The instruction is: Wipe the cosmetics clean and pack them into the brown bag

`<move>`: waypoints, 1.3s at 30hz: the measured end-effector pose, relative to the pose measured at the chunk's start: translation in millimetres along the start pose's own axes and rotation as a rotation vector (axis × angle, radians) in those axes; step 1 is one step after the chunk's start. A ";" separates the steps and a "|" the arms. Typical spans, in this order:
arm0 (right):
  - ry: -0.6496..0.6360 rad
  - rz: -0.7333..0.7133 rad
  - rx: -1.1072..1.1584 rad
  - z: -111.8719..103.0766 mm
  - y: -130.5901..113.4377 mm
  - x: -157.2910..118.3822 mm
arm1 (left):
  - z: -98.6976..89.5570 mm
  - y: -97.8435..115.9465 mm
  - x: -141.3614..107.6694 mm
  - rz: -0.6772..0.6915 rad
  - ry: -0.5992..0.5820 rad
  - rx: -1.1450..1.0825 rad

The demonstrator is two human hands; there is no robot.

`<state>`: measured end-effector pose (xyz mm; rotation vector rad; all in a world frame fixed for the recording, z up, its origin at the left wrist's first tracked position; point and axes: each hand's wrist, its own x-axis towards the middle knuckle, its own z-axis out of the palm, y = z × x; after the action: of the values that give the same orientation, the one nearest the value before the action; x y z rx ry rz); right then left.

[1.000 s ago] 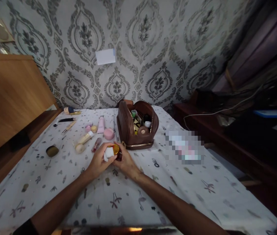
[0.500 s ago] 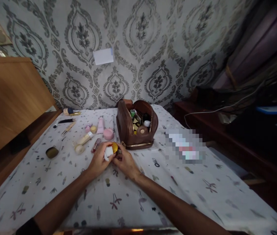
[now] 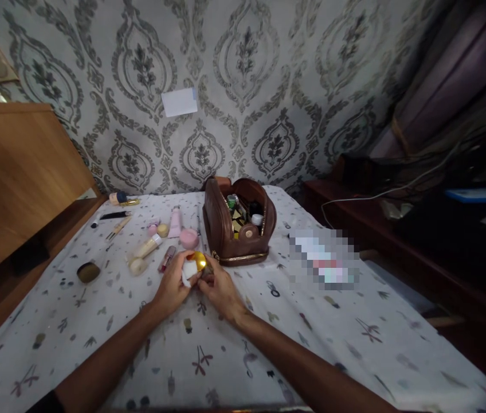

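Observation:
My left hand is closed on a folded white tissue and presses it to a shiny round gold-topped container. From the other side, the fingers of my right hand are closed around this container, whose lower part they hide. Just behind the hands stands a brown makeup bag, unzipped, with several small cosmetics inside. To the left of my left hand lie a lip gloss tube and a pink round jar.
Farther left are a pink tube, a cream bottle, a dark round piece and brushes. A blurred-out item lies right of the bag. A wooden cabinet borders the table's left, a patterned wall its back.
The gold top has tilted a little and shows more of its bright face. Both hands stay together in nearly the same place. The camera view has shifted slightly.

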<state>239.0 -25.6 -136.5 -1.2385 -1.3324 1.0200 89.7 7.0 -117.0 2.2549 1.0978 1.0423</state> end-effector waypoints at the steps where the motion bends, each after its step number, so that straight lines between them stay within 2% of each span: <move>1: 0.000 0.005 -0.010 0.1 0.8 -0.1 | 0.2 -0.2 0.5 -0.011 -0.011 -0.005; 15: -0.019 0.044 0.002 -4.2 0.9 -1.3 | 2.0 -7.0 1.9 0.001 -0.061 -0.011; 24: -0.022 0.038 -0.005 -4.1 -5.5 -2.8 | 2.0 -8.5 0.8 0.023 -0.053 -0.009; 31: -0.008 0.044 0.000 -4.0 0.8 -0.8 | 2.3 -5.8 -1.5 0.066 -0.027 -0.030; 35: 0.012 0.027 0.029 -4.8 3.3 -2.6 | -6.2 2.5 -3.4 0.052 0.040 -0.036; 39: -0.005 0.023 0.050 -5.5 2.8 -5.8 | -31.5 5.9 15.2 -0.006 0.129 0.033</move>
<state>244.6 -31.2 -139.3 -1.2169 -1.2913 1.0675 74.3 17.1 -86.7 2.2349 1.1807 1.1894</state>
